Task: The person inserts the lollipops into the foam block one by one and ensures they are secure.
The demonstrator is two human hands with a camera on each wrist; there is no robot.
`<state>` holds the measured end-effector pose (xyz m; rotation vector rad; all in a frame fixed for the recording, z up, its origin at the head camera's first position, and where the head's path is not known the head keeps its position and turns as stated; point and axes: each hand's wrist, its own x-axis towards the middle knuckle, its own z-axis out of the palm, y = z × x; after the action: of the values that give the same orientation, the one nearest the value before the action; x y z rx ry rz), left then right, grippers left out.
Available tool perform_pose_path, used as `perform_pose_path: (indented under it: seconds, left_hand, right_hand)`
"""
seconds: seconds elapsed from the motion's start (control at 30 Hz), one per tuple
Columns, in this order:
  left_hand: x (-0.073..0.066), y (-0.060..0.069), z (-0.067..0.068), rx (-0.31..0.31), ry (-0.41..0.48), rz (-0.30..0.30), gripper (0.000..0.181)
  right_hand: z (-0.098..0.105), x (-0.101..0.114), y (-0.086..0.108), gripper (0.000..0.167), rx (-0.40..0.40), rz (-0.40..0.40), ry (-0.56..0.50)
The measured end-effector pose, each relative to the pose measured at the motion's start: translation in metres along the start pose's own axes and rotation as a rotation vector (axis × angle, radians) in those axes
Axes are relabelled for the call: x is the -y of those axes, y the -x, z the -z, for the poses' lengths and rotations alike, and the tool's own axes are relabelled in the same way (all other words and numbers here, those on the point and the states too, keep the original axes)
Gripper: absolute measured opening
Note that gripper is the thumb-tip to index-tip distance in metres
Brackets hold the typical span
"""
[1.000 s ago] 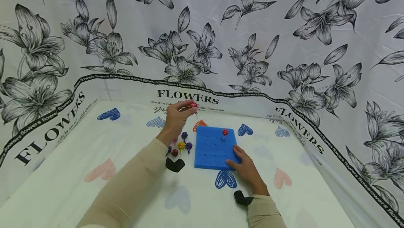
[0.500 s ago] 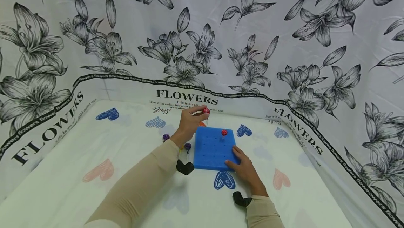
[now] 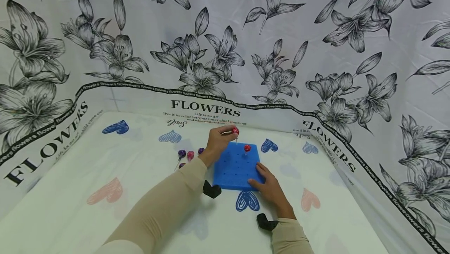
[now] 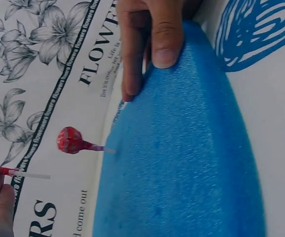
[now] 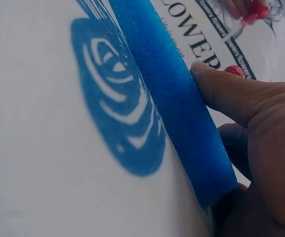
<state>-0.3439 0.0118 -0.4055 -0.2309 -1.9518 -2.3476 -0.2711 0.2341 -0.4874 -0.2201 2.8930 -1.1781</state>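
Note:
My left hand (image 3: pixel 218 143) pinches a red lollipop (image 3: pixel 235 130) by its wrapped head. The white stick points down over the back-left part of a blue foam board (image 3: pixel 232 179) with rows of small holes. Another red lollipop (image 3: pixel 247 148) stands in the board near its back right; the left wrist view shows that lollipop (image 4: pixel 70 140) with its stick in the foam. At the board's front-right corner my right hand (image 3: pixel 273 186) grips the edge, thumb (image 4: pixel 166 52) on one side of the corner and fingers on the other. In the right wrist view the board's edge (image 5: pixel 177 98) lies against this hand.
Left of the board lie loose lollipops, among them a purple lollipop (image 3: pixel 181 153) and a pink lollipop (image 3: pixel 190 155); my left forearm covers part of that group. A white cloth with printed hearts (image 3: pixel 247 201) covers the table. A lily-patterned curtain (image 3: pixel 204 76) hangs behind.
My left hand has carried the red lollipop rightward and lower, from left of the board to over its back-left part. The right hand stays at the board's corner.

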Motion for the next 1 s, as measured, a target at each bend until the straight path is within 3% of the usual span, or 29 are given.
perform_pose_path:
  seconds: [0.23, 0.47, 0.7, 1.0]
  left_hand:
    - [0.015, -0.004, -0.006, 0.001, -0.080, 0.049, 0.031]
    - [0.029, -0.004, -0.010, -0.056, -0.248, 0.114, 0.031]
    - [0.039, -0.004, -0.012, -0.050, -0.246, 0.113, 0.029]
    - [0.042, -0.003, -0.016, -0.024, -0.287, 0.109, 0.030]
  right_hand:
    - [0.000, 0.000, -0.001, 0.076, -0.004, -0.001, 0.003]
    - [0.000, -0.001, -0.001, 0.076, 0.000, 0.000, 0.003]
    - [0.000, -0.003, -0.003, 0.077, 0.002, 0.009, 0.002]
    - [-0.001, -0.003, -0.001, 0.077, 0.004, -0.009, 0.006]
